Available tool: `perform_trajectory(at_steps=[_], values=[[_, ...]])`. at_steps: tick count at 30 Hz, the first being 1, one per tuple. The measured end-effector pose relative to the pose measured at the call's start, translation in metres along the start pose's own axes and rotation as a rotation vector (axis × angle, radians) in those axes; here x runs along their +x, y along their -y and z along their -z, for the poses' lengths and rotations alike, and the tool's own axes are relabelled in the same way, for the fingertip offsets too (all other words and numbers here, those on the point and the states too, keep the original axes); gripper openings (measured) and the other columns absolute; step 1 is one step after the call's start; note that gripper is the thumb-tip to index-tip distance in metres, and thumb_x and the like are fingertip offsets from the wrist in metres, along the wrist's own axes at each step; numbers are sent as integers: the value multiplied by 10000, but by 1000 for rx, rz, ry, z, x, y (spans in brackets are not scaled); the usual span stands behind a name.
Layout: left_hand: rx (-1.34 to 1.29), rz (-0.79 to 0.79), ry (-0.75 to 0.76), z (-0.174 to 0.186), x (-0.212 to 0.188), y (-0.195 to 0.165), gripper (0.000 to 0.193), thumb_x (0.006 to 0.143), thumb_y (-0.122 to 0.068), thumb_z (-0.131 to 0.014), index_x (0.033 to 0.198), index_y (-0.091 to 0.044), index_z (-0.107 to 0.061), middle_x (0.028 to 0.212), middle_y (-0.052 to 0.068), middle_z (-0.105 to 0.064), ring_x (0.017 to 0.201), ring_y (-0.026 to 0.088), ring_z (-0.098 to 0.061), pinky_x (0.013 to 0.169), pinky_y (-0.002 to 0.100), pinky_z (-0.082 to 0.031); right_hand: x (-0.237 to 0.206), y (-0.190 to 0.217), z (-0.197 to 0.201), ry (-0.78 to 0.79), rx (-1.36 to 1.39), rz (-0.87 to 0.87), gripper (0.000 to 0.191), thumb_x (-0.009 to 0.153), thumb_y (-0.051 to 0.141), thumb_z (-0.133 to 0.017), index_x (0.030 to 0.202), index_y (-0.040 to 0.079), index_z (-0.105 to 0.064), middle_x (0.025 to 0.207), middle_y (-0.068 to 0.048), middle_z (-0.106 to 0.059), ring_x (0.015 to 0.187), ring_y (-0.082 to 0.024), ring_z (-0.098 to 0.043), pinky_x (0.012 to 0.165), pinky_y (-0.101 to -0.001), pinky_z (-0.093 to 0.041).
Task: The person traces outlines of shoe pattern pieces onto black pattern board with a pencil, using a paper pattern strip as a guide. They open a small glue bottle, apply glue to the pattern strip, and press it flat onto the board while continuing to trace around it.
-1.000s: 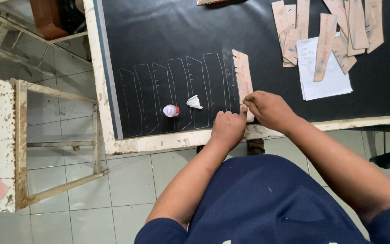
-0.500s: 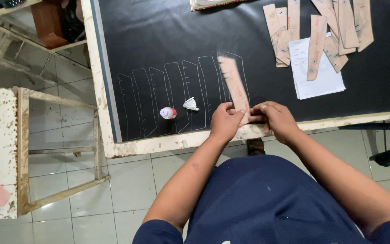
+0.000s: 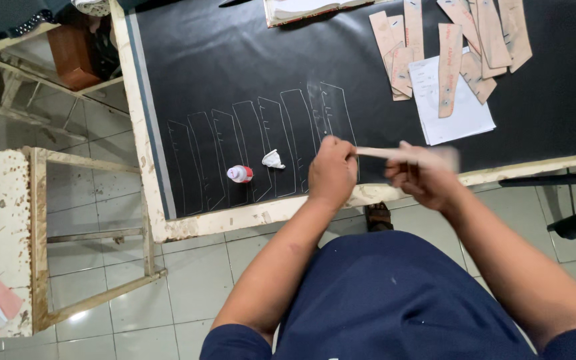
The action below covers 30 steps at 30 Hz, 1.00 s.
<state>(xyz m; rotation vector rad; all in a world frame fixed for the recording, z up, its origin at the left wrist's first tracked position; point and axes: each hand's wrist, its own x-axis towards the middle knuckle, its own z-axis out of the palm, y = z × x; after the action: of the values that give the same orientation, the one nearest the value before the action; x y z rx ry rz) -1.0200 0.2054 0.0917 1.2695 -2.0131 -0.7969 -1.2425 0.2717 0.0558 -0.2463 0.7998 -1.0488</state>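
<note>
1. Cardboard template strip, pale tan and blurred, is held edge-on between both hands above the near edge of the counter, lifted off the dark sheet.
2. The left hand is closed on the strip's left end, knuckles up, just over the last chalk outline.
3. The right hand is curled around the strip nearer its right end; its fingers are smeared by motion, so the exact pinch cannot be told.
4. A row of chalk outlines, long and narrow with notched edges, is drawn on the black surface to the left of the hands.
5. A small white bottle with a pink cap is laid on its side among the outlines, and a crumpled white scrap is seen just beside it.
6. A heap of tan templates is spread at the far right, partly over a white paper sheet.
7. A worn wooden frame is seen on the tiled floor to the left.
</note>
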Motion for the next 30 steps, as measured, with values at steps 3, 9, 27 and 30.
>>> perform_trajectory(at_steps=[3,9,27,30], values=[[46,-89,-8,16,14,2,69,927,-95,-674,973,-56,-708,1135,112,-642,931,343,-694,820,442,-559,-10,12,19,-66,-165,-56,322,1024,239,-578,1087,-67,-656,798,-128,-678,573,-139,-615,472,-242,-468],[104,-120,67,8,27,19,696,806,-206,-786,1443,-78,-538,1545,192,-369,1408,407,-415,1101,541,-388,-1,10,12,-426,-702,47,368,922,211,-723,1193,-38,-731,841,-62,-683,632,-84,-542,563,-243,-435],[186,-16,299,-22,14,38,824,668,-422,-911,1420,-284,-603,1661,141,-224,1573,397,-78,1233,627,42,8,-9,-10,-438,-1569,449,511,851,198,-753,1353,142,-674,958,-96,-612,875,-267,-648,787,-379,-524],[180,-20,303,-21,15,38,820,678,-414,-907,1426,-285,-598,1667,142,-216,1577,396,-69,1235,623,48,4,-6,-15,-428,-1573,388,549,850,197,-755,1389,177,-653,968,-98,-591,881,-264,-635,789,-378,-518]])
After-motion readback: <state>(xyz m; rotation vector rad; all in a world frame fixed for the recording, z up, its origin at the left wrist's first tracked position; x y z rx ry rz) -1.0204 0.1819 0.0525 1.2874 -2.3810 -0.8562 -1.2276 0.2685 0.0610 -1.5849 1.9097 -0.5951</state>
